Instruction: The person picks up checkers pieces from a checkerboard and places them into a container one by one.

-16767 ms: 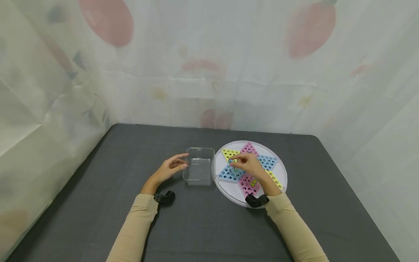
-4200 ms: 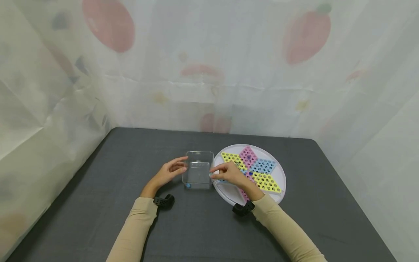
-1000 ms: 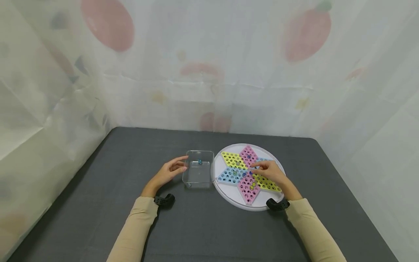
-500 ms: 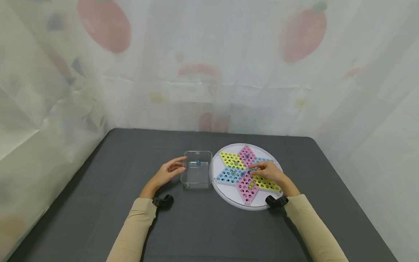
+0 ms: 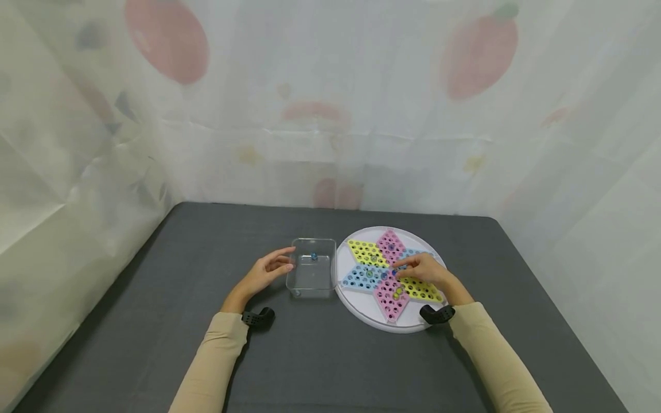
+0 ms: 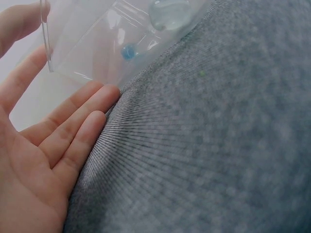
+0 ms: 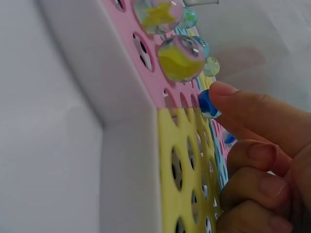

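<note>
Since one second ago, your right hand [image 5: 426, 269] has stayed over the Chinese checkers board [image 5: 392, 275], fingertips now pinching a blue marble [image 7: 208, 105] near its centre. Your left hand [image 5: 265, 272] rests open against the clear plastic box [image 5: 311, 274], fingers straight.

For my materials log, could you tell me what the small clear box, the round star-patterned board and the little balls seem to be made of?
Small clear box: likely rigid transparent plastic, glossy, see-through walls.
Round star-patterned board: seemingly moulded plastic, matte, punched holes.
Little balls, like the blue one at the right hand: probably glass, glossy with coloured cores.
</note>
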